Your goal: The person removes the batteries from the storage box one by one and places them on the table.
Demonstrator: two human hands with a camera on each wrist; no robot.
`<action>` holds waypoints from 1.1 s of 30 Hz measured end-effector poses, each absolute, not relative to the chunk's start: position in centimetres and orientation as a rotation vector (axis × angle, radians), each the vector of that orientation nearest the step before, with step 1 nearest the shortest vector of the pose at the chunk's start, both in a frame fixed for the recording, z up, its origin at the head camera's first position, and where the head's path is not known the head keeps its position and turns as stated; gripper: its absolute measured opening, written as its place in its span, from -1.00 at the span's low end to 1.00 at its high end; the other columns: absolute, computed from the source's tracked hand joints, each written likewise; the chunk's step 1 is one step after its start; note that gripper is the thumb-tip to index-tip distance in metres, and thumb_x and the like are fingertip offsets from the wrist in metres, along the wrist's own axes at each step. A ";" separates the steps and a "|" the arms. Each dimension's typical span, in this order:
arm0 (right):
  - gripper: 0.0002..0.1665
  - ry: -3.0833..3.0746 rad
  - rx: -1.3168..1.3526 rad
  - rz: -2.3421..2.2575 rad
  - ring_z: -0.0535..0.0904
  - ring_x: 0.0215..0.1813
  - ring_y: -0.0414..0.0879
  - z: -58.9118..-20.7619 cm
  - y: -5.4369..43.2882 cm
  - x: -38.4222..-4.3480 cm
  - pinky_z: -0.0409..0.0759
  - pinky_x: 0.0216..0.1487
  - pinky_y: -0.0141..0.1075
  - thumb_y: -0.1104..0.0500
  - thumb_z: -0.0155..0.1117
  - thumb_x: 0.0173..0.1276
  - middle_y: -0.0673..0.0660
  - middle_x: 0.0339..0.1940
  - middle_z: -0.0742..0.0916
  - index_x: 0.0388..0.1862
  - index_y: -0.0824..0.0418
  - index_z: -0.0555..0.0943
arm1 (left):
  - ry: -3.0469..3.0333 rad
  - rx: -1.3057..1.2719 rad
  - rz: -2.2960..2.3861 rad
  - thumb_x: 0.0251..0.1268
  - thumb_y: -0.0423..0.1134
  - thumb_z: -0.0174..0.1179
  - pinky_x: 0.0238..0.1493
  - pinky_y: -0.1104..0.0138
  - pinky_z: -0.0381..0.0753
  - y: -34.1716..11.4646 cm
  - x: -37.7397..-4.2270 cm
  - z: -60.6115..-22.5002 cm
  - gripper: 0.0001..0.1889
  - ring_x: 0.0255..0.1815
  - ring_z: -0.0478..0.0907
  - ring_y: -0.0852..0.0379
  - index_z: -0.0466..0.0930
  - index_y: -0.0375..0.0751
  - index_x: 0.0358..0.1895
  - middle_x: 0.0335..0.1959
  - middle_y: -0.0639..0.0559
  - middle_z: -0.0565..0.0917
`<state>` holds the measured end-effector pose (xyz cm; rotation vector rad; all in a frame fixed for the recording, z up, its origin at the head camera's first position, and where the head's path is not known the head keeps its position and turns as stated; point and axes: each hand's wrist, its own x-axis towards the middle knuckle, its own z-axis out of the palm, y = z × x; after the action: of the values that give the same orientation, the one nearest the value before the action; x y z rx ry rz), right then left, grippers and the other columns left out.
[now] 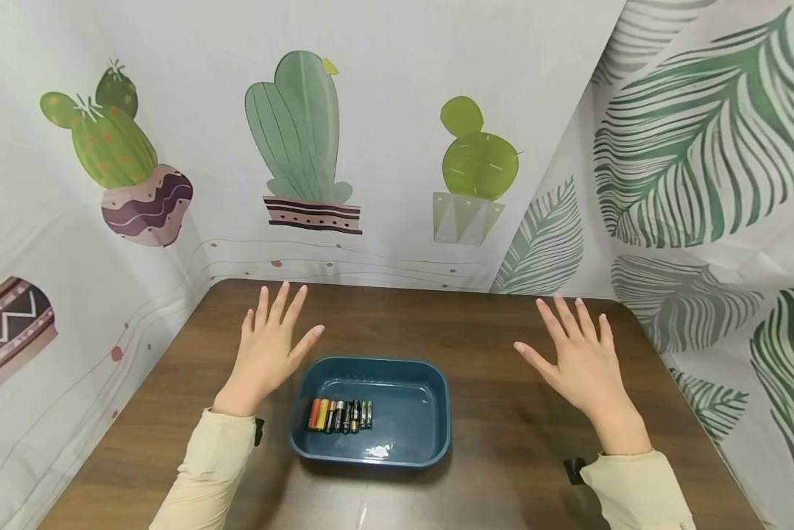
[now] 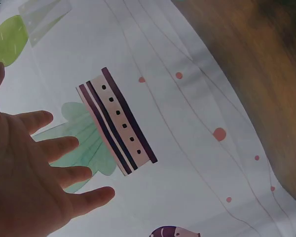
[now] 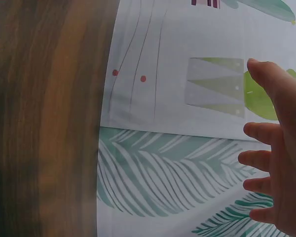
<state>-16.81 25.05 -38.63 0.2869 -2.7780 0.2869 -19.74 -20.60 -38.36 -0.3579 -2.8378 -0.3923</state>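
Observation:
In the head view my left hand (image 1: 268,361) is raised at the left of a blue rectangular tray (image 1: 410,461), fingers spread and nothing held. My right hand (image 1: 582,368) is held up well to the tray's right, its fingers also spread and bare. Inside the tray, toward its left side, several batteries (image 1: 338,417) lie side by side in a row: orange and yellow ones at the left end, darker and slimmer ones toward the right. Both wrist views show an empty hand, the left hand (image 2: 34,173) and the right hand (image 3: 291,163), against printed cloth.
The tray stands on a brown wooden table (image 1: 502,442) with rounded far corners. Behind it hangs a white cloth (image 1: 390,110) printed with cacti, and a leaf-patterned cloth (image 1: 701,147) hangs on the right. Each sleeve has a small black piece at the cuff.

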 end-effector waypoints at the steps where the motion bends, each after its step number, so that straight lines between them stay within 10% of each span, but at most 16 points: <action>1: -0.06 -2.774 0.291 0.289 -0.06 0.52 0.28 -38.5 25.0 -16.8 -0.23 0.40 0.26 -0.38 0.00 0.35 0.29 0.50 0.23 0.55 0.06 0.10 | -2.836 -0.363 -0.399 0.40 0.29 -0.11 0.35 -0.30 -0.20 -20.6 -19.7 -38.2 -0.20 0.53 -0.40 -0.25 -0.15 0.05 0.56 0.55 -0.20 -0.10; 33: -0.21 -2.654 0.527 0.361 0.20 0.43 0.23 -38.0 23.8 -16.2 0.08 0.32 0.22 -0.19 0.14 0.37 0.21 0.43 0.37 0.49 0.07 0.24 | -2.738 -0.453 -0.463 0.46 0.13 -0.04 0.28 -0.29 0.06 -19.9 -18.2 -37.1 -0.31 0.51 -0.08 -0.26 0.03 -0.04 0.53 0.48 -0.20 0.17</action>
<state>-16.23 23.80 -38.01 0.5269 -2.6540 0.3614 -18.16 -19.92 -37.15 -0.4526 -2.7380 -0.4630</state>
